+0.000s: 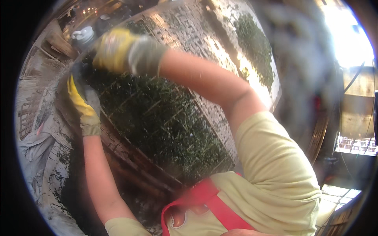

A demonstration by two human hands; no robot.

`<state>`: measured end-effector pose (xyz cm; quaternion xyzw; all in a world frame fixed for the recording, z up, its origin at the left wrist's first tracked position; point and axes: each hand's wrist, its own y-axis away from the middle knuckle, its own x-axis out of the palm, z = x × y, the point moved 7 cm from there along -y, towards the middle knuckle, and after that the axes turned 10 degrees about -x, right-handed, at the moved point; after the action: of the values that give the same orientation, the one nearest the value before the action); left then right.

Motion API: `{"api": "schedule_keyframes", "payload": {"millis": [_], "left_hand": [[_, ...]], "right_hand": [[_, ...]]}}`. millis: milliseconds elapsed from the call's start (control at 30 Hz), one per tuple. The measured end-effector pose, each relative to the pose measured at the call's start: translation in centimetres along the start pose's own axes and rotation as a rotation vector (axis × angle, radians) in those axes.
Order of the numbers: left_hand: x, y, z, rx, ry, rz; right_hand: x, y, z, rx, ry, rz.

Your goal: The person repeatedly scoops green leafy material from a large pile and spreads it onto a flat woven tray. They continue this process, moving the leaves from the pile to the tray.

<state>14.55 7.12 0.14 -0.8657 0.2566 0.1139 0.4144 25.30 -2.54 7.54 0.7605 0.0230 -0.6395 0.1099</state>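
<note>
A layer of dark green leaves and stems (165, 118) lies before me, bounded by straight edges along its long sides. At its far left end my left hand (84, 101), in a yellow and grey work glove, is beside the leaves near the rim. The fingers point away from me, and what they touch is not clear. My right hand (115, 51), in a matching glove with a grey cuff, reaches across the far end of the leaves. It is blurred, its fingers are hidden, and I cannot make out anything held in it.
A woven mat (189, 26) stretches past the leaves, with another patch of green leaves (255, 47) on its far side. A container with a white lid (84, 34) stands near my right hand. Crumpled pale sheeting (41, 150) lies at the left. A yellowish drum-like object (357, 103) is at the right.
</note>
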Motion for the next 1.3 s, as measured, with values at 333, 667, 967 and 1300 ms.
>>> {"api": "schedule_keyframes", "payload": {"millis": [333, 667, 967, 1300], "left_hand": [[0.5, -0.1, 1.4, -0.032, -0.134, 0.059], [0.1, -1.1, -4.7, 0.095, -0.13, 0.114], [2.4, -0.3, -1.2, 0.118, -0.165, 0.372], [1.5, -1.8, -4.3, 0.045, -0.119, 0.224]], "right_hand": [[2.2, -2.9, -1.1, 0.17, -0.344, -0.111], [-0.9, 2.2, -7.8, 0.386, -0.392, -0.167], [5.3, 3.7, -2.4, 0.282, -0.154, 0.005], [2.7, 11.2, -9.3, 0.504, -0.354, -0.55]]}}
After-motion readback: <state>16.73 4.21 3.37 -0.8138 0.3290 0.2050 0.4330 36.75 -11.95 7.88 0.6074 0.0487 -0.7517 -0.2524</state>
